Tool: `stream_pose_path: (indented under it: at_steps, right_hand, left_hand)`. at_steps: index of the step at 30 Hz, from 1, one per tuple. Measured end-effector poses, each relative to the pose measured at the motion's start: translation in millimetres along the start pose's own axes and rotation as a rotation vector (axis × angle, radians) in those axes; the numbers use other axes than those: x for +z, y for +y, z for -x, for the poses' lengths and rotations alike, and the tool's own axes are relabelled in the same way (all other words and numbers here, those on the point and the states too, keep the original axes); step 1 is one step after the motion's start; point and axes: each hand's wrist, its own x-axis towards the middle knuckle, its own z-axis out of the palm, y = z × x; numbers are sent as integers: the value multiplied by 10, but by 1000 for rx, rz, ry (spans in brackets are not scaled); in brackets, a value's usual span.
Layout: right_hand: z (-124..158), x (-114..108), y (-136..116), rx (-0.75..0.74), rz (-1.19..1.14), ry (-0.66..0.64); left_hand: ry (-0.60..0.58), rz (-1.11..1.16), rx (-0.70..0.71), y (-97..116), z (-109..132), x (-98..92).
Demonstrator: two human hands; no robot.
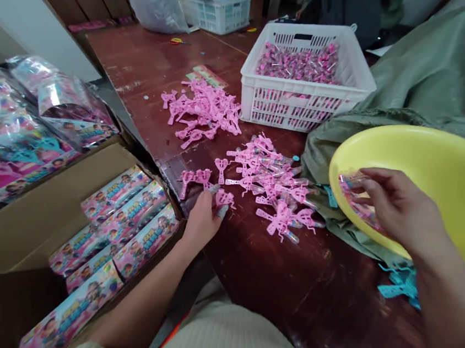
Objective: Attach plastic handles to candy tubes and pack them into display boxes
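My left hand (201, 220) is at the table's near left edge, its thumb and finger closing around a small pink plastic piece (225, 198). The fingertips have pale coverings. More pink pieces (203, 177) lie just beyond it. My right hand (405, 209) is over the left rim of a yellow basin (446, 157). Its fingers pinch a clear item with colourful contents (350, 181); its exact kind is unclear. Between the hands lies a heap of pink pieces with clear tubes (272, 170). A further pile of pink pieces (210, 105) sits behind.
A white crate (306, 104) holds many small pink-capped tubes. At left, an open carton (104, 163) contains printed boxes (146, 242), with wrapped packs (15, 145) beyond. Turquoise pieces (401, 286) lie below the basin. Green cloth (425, 78) is bunched behind it. Scissors (180, 41) lie farther back.
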Motion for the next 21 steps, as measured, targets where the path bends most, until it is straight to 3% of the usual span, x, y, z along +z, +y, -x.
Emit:
stream_pose_path:
  at_steps: [4,9,13,16,21]
  right_hand:
    - [430,247,-594,-36,-353,-206]
    - [569,562,-736,-167,-293,-331]
    - [559,522,-735,-327,-189,-358]
    - [590,476,-753,-483,-75,-365]
    - [668,490,-780,-606,180,-313]
  left_hand:
    - [-238,426,164,375,28,15]
    - [-403,613,162,822,49,-27]
    - [-362,559,206,931,45,-99]
    - [-329,426,335,922,58,-124]
    - [-212,164,500,886,99,-74]
